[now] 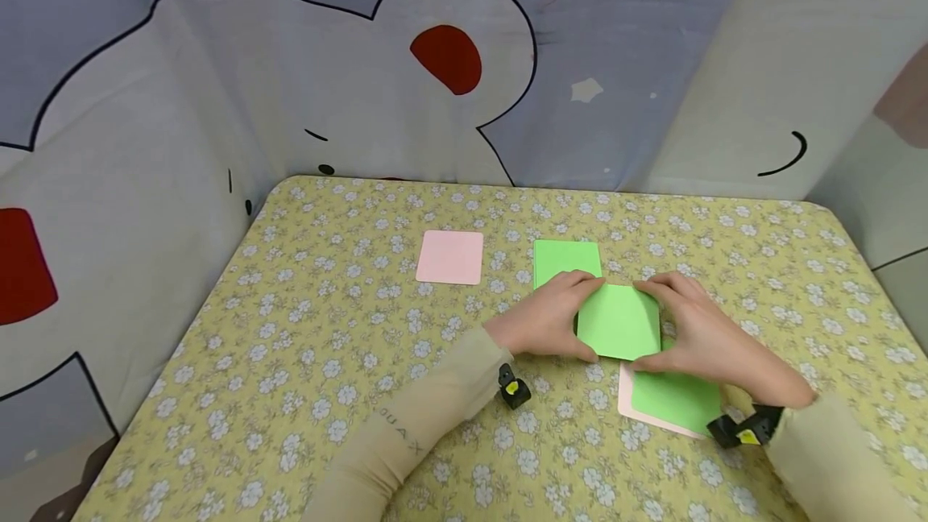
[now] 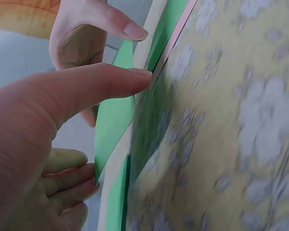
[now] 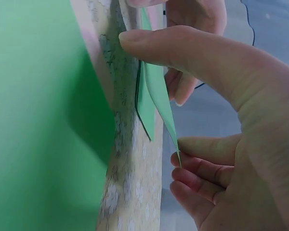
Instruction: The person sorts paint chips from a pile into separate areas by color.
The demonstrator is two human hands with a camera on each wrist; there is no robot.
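Observation:
A square green sheet of paper (image 1: 619, 325) is held above the table between both hands, slightly bowed in the wrist views. My left hand (image 1: 553, 317) grips its left edge, and my right hand (image 1: 694, 338) grips the right edge. Behind the left hand lies a green stack of square sheets (image 1: 565, 258), partly covered by that hand. Below the right hand another green sheet (image 1: 677, 403) rests on a pink sheet (image 1: 626, 393), which sticks out at the left and front. The right wrist view shows this green sheet (image 3: 33, 120) large and close.
A separate pink square sheet (image 1: 449, 258) lies flat toward the back, left of the green stack. The table has a yellow flowered cloth (image 1: 348, 393). A cartoon-printed curtain (image 1: 304, 79) hangs behind and at both sides of the table.

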